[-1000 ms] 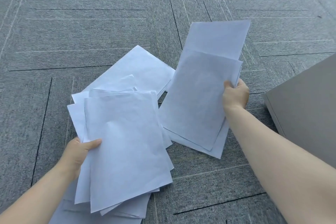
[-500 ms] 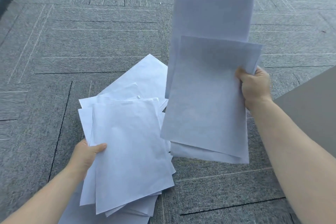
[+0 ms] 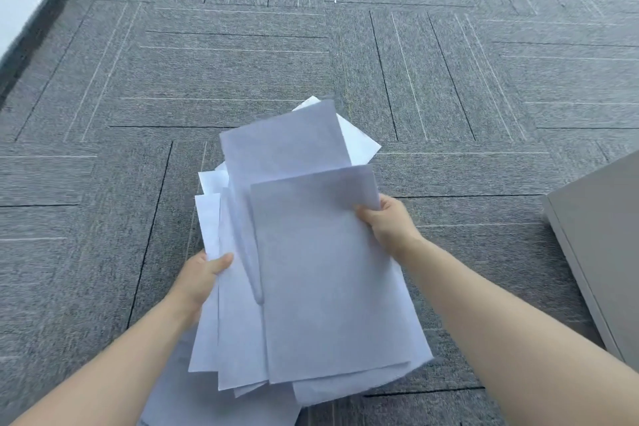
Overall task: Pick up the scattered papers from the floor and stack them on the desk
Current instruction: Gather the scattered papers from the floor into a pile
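Papers [image 3: 321, 273] gripped by both hands: left [image 3: 198, 278] low; right [image 3: 389, 223] higher.

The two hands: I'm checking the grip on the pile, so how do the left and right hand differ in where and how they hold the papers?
The left hand holds the papers at the left edge, thumb on top; the right hand pinches the right edge higher up. The left grips offset lower sheets; the right grips the top sheets. Both are closed on one untidy pile above the carpet.
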